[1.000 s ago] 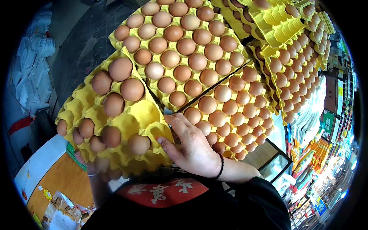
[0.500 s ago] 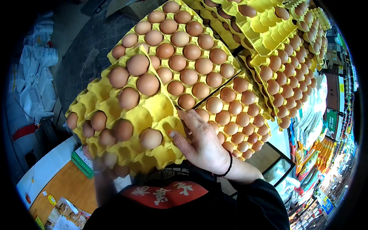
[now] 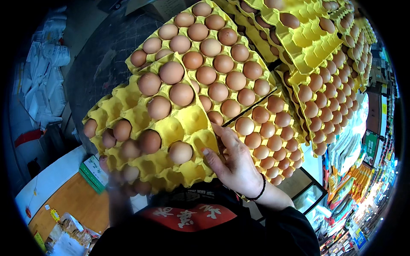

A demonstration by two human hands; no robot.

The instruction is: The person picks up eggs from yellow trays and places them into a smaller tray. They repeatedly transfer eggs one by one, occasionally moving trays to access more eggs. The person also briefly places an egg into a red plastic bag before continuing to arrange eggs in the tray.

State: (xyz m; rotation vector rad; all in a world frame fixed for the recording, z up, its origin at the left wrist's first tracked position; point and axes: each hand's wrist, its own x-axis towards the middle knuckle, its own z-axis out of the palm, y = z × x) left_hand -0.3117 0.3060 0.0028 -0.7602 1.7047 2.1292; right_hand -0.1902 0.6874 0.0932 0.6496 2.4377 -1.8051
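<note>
A yellow egg tray [image 3: 169, 129], partly filled with brown eggs, is held tilted in front of my body. Several of its cups are bare. My right hand [image 3: 237, 164] grips the tray's right edge, thumb on the near side and fingers around the rim. At the lower left my left hand [image 3: 115, 183] holds the opposite edge; it is dark and blurred, and its fingers are partly hidden. Brown eggs [image 3: 171, 72] sit in the tray's far end, with others scattered toward its left. Just beyond lies a full egg tray [image 3: 234, 94], overlapped by the held one.
Another full egg tray [image 3: 241, 112] lies right of my fingers. Stacked yellow trays [image 3: 308, 59] with eggs rise at the far right. A round dark surface [image 3: 96, 70] is at the left, near white bags [image 3: 49, 85]. Below left are a wooden surface [image 3: 72, 200] and a green box [image 3: 91, 179].
The whole view has shifted slightly, so the trays and my hands appear a little farther right. Both hands keep their hold on the egg tray.
</note>
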